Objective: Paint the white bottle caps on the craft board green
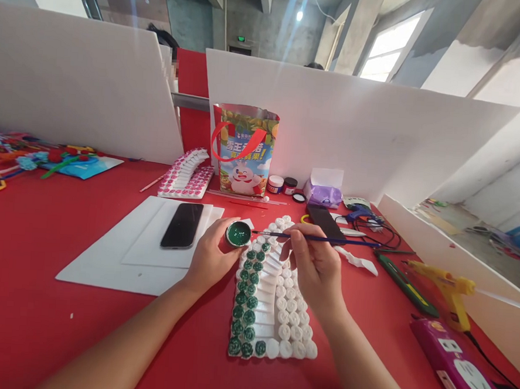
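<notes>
My left hand (216, 251) is wrapped round a small open jar of green paint (239, 233), tilted so its inside shows. In my right hand (316, 268) a thin paintbrush (349, 242) with a blue handle lies pinched, nearly level, its bristles close to the jar's right rim. Below both hands a white craft panel (265, 312) rests on the red table, with rows of rose-like rounds and a band of smooth white strips curving up the middle. The rounds down its left side are dark green; those on the right are white. My right hand hides part of the panel.
A black phone (182, 225) lies on white boards (106, 261) at left. Behind stand a pink-and-white panel (186, 175), a gift bag (247, 152), paint jars (275, 184) and purple tissues (324, 194). A green cutter (406, 283), yellow glue gun (450, 288) and purple power strip (458, 365) lie right.
</notes>
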Demonstrator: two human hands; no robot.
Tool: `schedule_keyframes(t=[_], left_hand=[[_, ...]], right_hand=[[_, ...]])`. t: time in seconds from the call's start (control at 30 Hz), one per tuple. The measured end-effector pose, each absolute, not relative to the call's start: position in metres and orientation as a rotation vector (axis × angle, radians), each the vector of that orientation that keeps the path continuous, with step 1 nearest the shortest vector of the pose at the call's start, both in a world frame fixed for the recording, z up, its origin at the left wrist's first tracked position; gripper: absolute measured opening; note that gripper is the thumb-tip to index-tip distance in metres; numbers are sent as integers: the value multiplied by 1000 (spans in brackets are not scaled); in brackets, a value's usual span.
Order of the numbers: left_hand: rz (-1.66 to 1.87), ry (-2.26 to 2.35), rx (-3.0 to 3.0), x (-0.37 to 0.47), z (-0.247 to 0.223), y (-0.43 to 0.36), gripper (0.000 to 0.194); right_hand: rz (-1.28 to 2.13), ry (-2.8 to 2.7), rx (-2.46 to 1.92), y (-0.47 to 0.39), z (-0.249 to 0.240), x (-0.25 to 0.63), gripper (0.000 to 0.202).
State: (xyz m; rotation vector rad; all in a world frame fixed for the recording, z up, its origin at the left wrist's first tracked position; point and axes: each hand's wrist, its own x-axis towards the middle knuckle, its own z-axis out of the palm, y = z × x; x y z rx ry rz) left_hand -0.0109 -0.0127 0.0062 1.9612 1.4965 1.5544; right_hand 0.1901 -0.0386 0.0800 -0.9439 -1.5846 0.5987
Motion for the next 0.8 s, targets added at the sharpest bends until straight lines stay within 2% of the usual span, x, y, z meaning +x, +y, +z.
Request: schedule_keyframes(t=[0.57, 0.8], left_hand=[[1541, 1491, 2025, -10, 10, -15, 40], [1558, 1475, 2012, -11, 7, -14, 40]], right_hand=[[563, -1786, -1042, -42, 74, 179, 20], [531, -1630, -980, -41, 80, 189, 21]])
